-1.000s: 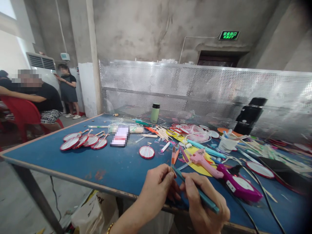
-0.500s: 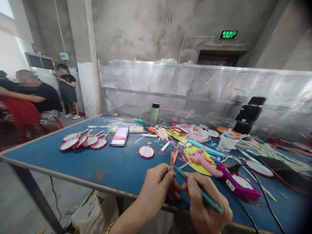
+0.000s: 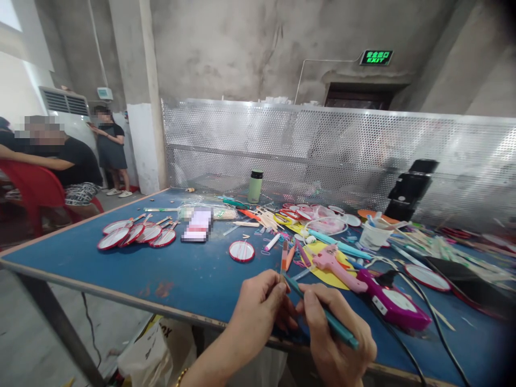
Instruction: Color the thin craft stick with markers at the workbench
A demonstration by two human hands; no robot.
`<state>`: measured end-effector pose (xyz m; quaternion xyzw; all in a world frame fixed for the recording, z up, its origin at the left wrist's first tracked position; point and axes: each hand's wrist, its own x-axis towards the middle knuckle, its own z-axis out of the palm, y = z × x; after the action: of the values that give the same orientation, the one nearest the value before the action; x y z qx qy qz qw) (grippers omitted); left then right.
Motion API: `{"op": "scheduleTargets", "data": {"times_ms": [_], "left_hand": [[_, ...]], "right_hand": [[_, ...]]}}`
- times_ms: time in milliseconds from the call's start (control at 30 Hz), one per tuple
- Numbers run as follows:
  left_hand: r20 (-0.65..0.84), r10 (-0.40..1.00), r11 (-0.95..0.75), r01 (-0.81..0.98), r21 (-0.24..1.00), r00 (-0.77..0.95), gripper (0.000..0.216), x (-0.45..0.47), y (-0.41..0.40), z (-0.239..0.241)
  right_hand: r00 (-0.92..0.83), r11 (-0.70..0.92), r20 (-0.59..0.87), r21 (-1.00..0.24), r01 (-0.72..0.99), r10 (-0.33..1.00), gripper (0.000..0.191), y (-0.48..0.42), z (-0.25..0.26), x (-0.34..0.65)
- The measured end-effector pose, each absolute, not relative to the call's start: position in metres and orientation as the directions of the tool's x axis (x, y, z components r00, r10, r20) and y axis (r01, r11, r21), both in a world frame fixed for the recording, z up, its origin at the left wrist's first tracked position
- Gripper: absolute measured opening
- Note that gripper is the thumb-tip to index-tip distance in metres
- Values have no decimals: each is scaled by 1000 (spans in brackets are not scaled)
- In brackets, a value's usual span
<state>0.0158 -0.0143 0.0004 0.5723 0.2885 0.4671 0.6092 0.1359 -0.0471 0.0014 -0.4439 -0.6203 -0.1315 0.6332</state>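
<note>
Jutting up from the left hand (image 3: 258, 306), a flat stick with an orange-brown band (image 3: 284, 255) is pinched near its lower end between thumb and fingers, above the near edge of the blue table (image 3: 193, 279). A teal marker (image 3: 342, 330) is gripped in the right hand (image 3: 338, 328), its barrel pressed between thumb and fingers, and its tip is brought to the stick just above the left fingertips; whether the two touch cannot be told. Beyond the hands, a red-rimmed white disc (image 3: 242, 251) is laid flat, and a pink glue gun (image 3: 338, 269) is rested partly over a yellow sheet (image 3: 322, 277), beside a purple power strip (image 3: 399, 303). Farther left, more red-rimmed discs (image 3: 137, 234) are heaped overlapping near a phone (image 3: 197, 224).
</note>
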Motion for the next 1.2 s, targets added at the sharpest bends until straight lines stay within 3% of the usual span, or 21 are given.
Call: {"op": "scheduleTargets", "data": {"times_ms": [133, 367, 767, 1100, 1200], "left_hand": [[174, 899, -85, -230, 969, 402, 25, 15, -14, 0], [151, 903, -52, -248, 967, 401, 27, 16, -12, -1], [169, 903, -78, -236, 969, 394, 26, 16, -15, 2], [145, 906, -53, -232, 971, 399, 27, 15, -15, 2], [148, 904, -49, -247, 968, 400, 28, 15, -15, 2]], "right_hand": [[164, 568, 921, -351, 744, 353, 15, -45, 0, 140], [338, 492, 854, -507, 707, 394, 23, -51, 5, 130], [245, 550, 881, -448, 705, 404, 20, -50, 3, 131], [332, 504, 865, -492, 710, 376, 22, -50, 4, 133], [277, 527, 891, -439, 728, 360, 19, -49, 3, 136]]}}
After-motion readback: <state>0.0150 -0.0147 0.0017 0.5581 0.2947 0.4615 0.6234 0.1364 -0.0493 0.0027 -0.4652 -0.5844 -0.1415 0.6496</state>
